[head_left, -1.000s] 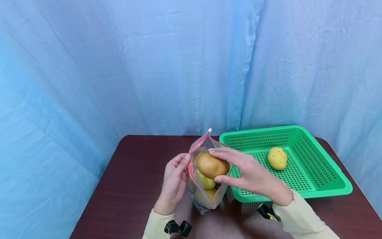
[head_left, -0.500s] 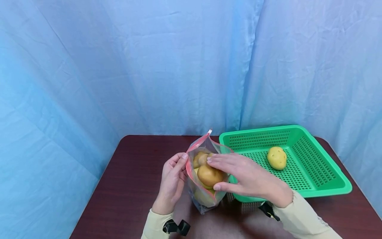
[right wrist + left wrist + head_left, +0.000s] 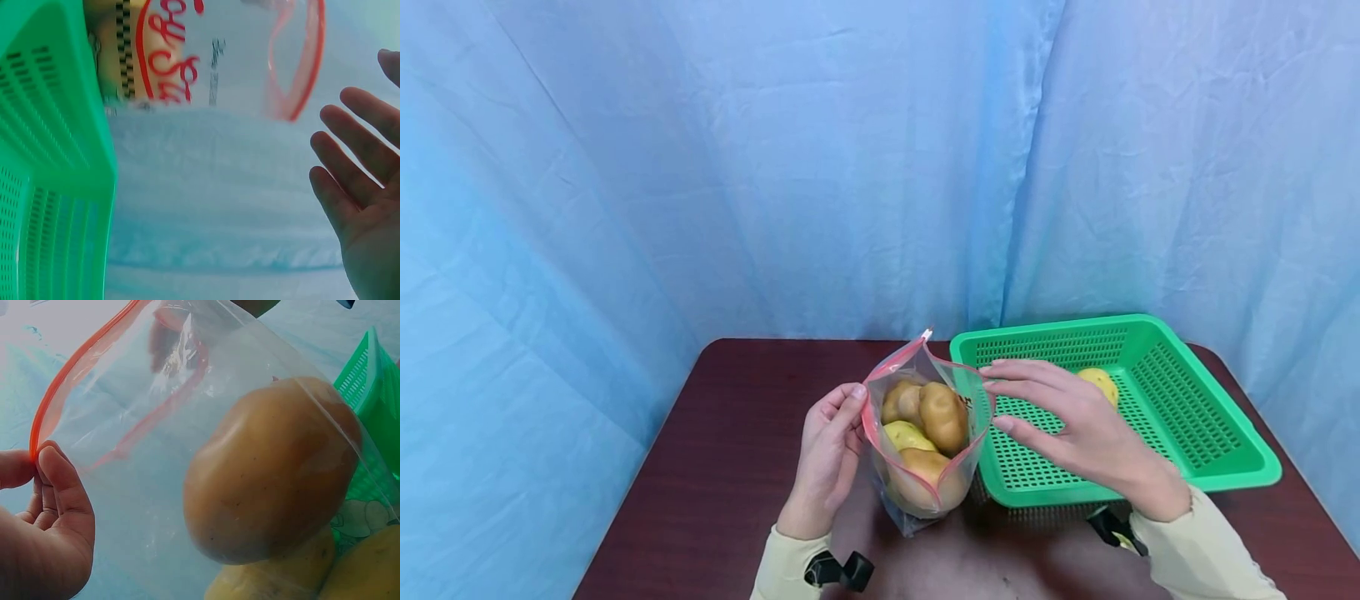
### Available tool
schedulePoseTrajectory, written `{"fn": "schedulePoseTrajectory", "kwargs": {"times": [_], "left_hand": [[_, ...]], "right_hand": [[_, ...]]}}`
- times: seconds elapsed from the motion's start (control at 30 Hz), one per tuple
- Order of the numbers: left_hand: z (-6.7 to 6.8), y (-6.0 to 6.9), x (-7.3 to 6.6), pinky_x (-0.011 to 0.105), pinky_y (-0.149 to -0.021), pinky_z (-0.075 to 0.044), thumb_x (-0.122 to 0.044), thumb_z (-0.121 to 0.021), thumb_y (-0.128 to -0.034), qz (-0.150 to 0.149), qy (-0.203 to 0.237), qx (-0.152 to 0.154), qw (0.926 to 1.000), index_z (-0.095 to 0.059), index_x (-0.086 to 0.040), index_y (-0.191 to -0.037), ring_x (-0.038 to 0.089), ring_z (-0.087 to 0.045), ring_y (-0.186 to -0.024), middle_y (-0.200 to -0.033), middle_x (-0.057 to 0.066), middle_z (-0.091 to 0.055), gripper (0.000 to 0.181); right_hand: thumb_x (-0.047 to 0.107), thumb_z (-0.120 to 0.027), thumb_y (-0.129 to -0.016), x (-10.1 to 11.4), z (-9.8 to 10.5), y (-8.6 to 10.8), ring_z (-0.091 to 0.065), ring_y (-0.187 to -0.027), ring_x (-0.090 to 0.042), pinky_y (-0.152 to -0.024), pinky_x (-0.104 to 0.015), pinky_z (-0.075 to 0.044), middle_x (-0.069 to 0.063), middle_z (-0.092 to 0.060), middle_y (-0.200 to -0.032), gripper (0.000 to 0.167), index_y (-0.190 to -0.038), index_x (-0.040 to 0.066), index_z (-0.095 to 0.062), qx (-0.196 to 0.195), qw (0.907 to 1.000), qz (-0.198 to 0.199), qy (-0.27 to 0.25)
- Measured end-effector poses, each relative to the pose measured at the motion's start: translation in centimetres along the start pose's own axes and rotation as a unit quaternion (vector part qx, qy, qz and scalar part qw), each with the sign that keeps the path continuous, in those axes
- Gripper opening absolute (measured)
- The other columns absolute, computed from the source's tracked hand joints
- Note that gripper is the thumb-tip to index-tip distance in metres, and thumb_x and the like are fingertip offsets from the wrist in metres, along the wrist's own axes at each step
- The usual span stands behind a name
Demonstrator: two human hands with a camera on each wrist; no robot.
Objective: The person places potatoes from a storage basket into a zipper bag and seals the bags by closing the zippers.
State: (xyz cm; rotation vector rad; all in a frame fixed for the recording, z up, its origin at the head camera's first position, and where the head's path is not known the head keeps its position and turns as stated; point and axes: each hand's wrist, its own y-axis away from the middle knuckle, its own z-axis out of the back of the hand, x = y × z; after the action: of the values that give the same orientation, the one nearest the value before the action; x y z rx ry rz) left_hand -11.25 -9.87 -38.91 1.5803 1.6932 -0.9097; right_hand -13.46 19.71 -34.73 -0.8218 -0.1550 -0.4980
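A clear zip bag with a red-edged mouth point(image 3: 880, 446) stands gaping on the table, holding several potatoes, among them a brown one point(image 3: 943, 417) and a yellow one point(image 3: 907, 435). My left hand point(image 3: 826, 458) pinches the left side of its rim between thumb and finger; the left wrist view shows this pinch point(image 3: 56, 519) and a large brown potato point(image 3: 275, 469) through the plastic. My right hand point(image 3: 1078, 421), fingers spread and holding nothing, is just right of the bag's mouth, over the green basket's near left part. In the right wrist view the hand point(image 3: 369, 162) is apart from the bag point(image 3: 237, 56).
The green perforated basket point(image 3: 1247, 479) stands right of the bag on the dark brown table point(image 3: 737, 433). One yellow potato point(image 3: 1099, 383) lies in it, partly hidden by my right hand. A blue curtain point(image 3: 850, 167) hangs behind and at the left.
My right hand has let go of a brown potato, which now rests inside the bag, and has moved right over the basket. My left hand and the rim it pinches have shifted slightly left.
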Motion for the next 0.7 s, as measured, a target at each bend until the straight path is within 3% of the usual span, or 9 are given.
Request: {"fn": "schedulePoseTrajectory", "kwargs": {"times": [0.2,0.27,0.43,0.7], "left_hand": [[0.1,0.0,0.1,0.018,-0.065,-0.055,-0.007,-0.058,-0.1049,-0.001,0.004,0.008,1.0000,-0.067,-0.004,-0.099,0.005,-0.063,-0.072,-0.084,0.002,-0.067,0.011],[0.1,0.1,0.1,0.018,-0.065,-0.055,-0.007,-0.058,-0.1048,-0.001,0.005,0.008,1.0000,-0.066,-0.003,-0.100,0.005,-0.063,-0.072,-0.084,0.002,-0.067,0.010],[0.1,0.1,0.1,0.018,-0.066,-0.056,-0.009,-0.059,-0.1047,0.000,0.002,0.010,0.9999,-0.065,-0.001,-0.101,0.005,-0.062,-0.072,-0.083,0.001,-0.066,0.010],[0.2,0.1,0.1,0.018,-0.067,-0.055,-0.009,-0.059,-0.1049,0.006,-0.004,0.008,0.9999,-0.067,-0.006,-0.098,0.005,-0.062,-0.072,-0.083,0.000,-0.065,0.011]], "right_hand": [[0.038,-0.068,-0.101,-0.8,1.8,1.0,-0.059,-0.129,-0.015,-0.110,-0.017,-0.038,-0.007,-0.068,-0.133,0.037,-0.125,0.010,-0.074,-0.035,0.9990,0.004,0.028],[0.032,-0.073,-0.098,-1.0,2.3,1.4,-0.059,-0.129,-0.016,-0.109,-0.017,-0.038,-0.008,-0.068,-0.132,0.035,-0.126,0.010,-0.074,-0.043,0.9983,0.006,0.038],[0.008,-0.086,-0.080,-1.3,3.7,2.4,-0.055,-0.131,-0.008,-0.108,-0.014,-0.036,-0.004,-0.067,-0.134,0.054,-0.132,0.014,-0.071,-0.028,0.9968,-0.048,0.058],[0.008,-0.087,-0.079,-2.0,5.0,3.6,-0.051,-0.133,0.000,-0.106,-0.009,-0.033,-0.003,-0.065,-0.137,0.061,-0.136,0.018,-0.068,-0.018,0.9929,-0.081,0.086]]}}
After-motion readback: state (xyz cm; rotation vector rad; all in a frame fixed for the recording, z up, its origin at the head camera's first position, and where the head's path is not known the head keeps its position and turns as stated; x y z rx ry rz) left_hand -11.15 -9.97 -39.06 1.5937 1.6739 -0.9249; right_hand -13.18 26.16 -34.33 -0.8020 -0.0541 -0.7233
